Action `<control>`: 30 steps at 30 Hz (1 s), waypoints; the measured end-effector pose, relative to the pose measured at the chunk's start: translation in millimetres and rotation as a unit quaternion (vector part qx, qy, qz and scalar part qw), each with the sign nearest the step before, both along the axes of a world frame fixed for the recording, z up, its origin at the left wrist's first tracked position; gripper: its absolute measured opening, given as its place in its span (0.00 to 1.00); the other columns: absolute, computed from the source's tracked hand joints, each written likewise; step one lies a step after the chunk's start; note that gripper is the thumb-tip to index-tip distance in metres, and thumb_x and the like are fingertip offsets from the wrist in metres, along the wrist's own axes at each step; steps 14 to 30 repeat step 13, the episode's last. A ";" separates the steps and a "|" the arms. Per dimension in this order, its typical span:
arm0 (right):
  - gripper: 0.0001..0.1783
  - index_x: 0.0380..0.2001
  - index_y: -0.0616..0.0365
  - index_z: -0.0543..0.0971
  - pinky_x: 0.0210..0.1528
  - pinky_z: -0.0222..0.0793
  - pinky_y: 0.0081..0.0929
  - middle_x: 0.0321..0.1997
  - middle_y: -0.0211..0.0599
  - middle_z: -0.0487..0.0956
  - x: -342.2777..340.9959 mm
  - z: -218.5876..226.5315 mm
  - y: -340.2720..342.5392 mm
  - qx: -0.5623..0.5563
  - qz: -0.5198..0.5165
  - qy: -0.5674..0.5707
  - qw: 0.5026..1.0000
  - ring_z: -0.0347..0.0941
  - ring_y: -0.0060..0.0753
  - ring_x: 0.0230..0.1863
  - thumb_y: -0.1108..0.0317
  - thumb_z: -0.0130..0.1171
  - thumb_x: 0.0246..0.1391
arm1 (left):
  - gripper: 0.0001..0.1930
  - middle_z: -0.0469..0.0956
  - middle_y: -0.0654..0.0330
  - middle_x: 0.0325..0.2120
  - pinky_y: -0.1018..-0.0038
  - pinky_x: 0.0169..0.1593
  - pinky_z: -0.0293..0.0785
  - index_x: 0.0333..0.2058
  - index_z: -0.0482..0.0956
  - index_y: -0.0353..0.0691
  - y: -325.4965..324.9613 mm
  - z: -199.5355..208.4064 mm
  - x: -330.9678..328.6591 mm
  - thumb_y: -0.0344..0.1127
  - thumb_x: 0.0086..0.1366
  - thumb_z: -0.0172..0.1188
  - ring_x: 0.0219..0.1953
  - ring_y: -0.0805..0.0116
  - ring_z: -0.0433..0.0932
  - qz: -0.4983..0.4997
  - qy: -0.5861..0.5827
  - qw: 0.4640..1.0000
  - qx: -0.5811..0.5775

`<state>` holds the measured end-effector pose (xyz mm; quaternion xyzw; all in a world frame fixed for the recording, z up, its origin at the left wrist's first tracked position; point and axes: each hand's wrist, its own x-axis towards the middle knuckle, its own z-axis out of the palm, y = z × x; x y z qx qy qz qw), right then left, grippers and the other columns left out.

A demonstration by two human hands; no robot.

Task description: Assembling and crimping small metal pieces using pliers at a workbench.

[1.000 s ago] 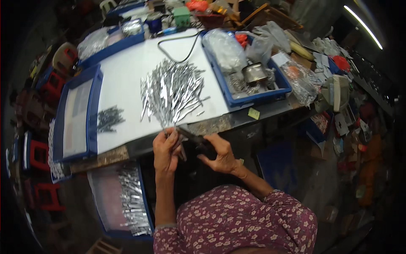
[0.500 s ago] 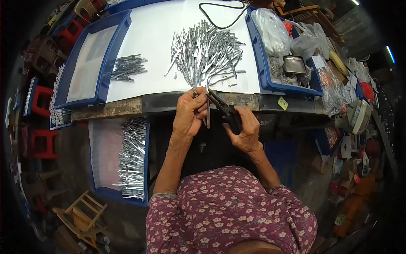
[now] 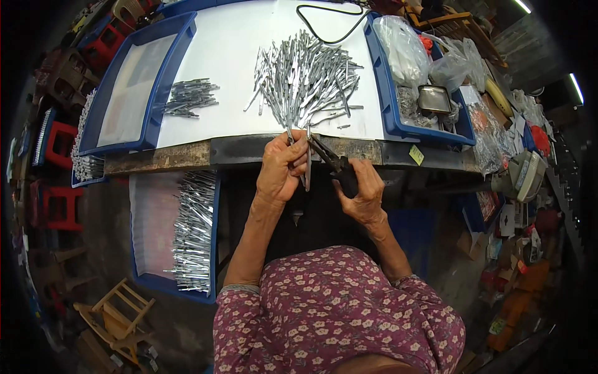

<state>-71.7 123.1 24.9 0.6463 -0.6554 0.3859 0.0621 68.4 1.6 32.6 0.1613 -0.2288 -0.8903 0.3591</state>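
Note:
Over the front edge of the worktable, my left hand [image 3: 278, 169] is closed with thumb and fingers pinching thin grey metal strips [image 3: 308, 177], which stick out above and below the fingers. My right hand [image 3: 365, 192] is wrapped round the dark handles of a pair of pliers [image 3: 325, 153]. The pliers' jaws point up and left, right beside the upper end of a held strip; whether they grip it I cannot tell. Just beyond my hands a fanned heap of similar metal strips [image 3: 305, 75] lies on the white table sheet [image 3: 230, 62]. A smaller pile of strips [image 3: 192, 98] lies further left.
A blue tray [image 3: 163, 78] stands on the table's left. Another blue tray [image 3: 391, 106] on the right holds plastic bags and a metal tin [image 3: 434, 98]. Below the table edge, a lower tray [image 3: 216, 249] holds many strips. A black cable [image 3: 300, 14] loops at the back.
The pliers have shifted slightly, and their jaws now sit a little further right of my left fingers. My left hand keeps its pinch on the strips. The whole view has moved slightly.

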 end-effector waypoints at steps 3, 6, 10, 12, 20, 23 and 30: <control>0.25 0.38 0.63 0.70 0.30 0.65 0.31 0.28 0.43 0.70 3.1 -1.6 0.2 0.019 0.020 -0.056 0.998 0.69 0.41 0.27 0.74 0.66 0.32 | 0.04 0.64 0.68 0.18 0.88 0.16 0.49 0.33 0.69 0.33 2.8 -2.7 -3.6 0.27 0.61 0.52 0.15 0.85 0.55 0.013 0.011 1.000 -0.013; 0.22 0.36 0.62 0.71 0.27 0.62 0.25 0.24 0.33 0.69 7.8 -0.9 2.8 0.085 0.050 -0.232 0.968 0.66 0.25 0.25 0.71 0.66 0.34 | 0.03 0.62 0.70 0.18 0.85 0.18 0.51 0.30 0.67 0.35 10.9 2.2 -14.1 0.27 0.61 0.51 0.16 0.83 0.56 0.116 -0.023 0.987 -0.110; 0.18 0.32 0.59 0.74 0.27 0.57 0.15 0.19 0.22 0.66 14.5 25.0 4.4 0.227 0.065 -0.411 0.881 0.61 0.12 0.24 0.68 0.64 0.34 | 0.04 0.65 0.67 0.20 0.84 0.23 0.58 0.30 0.66 0.36 17.6 3.7 -16.0 0.28 0.61 0.52 0.18 0.81 0.60 0.289 -0.281 0.831 -0.384; 0.19 0.35 0.58 0.74 0.30 0.60 0.16 0.23 0.26 0.69 7.4 25.5 5.4 0.269 0.105 -0.457 0.841 0.63 0.16 0.27 0.65 0.64 0.36 | 0.06 0.68 0.63 0.21 0.79 0.23 0.62 0.31 0.66 0.35 16.6 1.6 -18.4 0.28 0.60 0.53 0.20 0.69 0.67 0.332 -0.311 0.762 -0.462; 0.20 0.37 0.57 0.74 0.34 0.62 0.17 0.27 0.31 0.72 0.7 25.5 6.8 0.310 0.142 -0.502 0.795 0.66 0.21 0.29 0.62 0.64 0.38 | 0.07 0.70 0.59 0.20 0.75 0.24 0.66 0.32 0.65 0.34 13.6 0.0 -19.4 0.29 0.60 0.53 0.21 0.60 0.74 0.357 -0.323 0.713 -0.511; 0.20 0.37 0.57 0.74 0.34 0.62 0.17 0.27 0.31 0.72 0.7 25.5 6.8 0.310 0.142 -0.502 0.795 0.66 0.21 0.29 0.62 0.64 0.38 | 0.07 0.70 0.59 0.20 0.75 0.24 0.66 0.32 0.65 0.34 13.6 0.0 -19.4 0.29 0.60 0.53 0.21 0.60 0.74 0.357 -0.323 0.713 -0.511; 0.20 0.37 0.57 0.74 0.34 0.62 0.17 0.27 0.31 0.72 0.7 25.5 6.8 0.310 0.142 -0.502 0.795 0.66 0.21 0.29 0.62 0.64 0.38 | 0.07 0.70 0.59 0.20 0.75 0.24 0.66 0.32 0.65 0.34 13.6 0.0 -19.4 0.29 0.60 0.53 0.21 0.60 0.74 0.357 -0.323 0.713 -0.511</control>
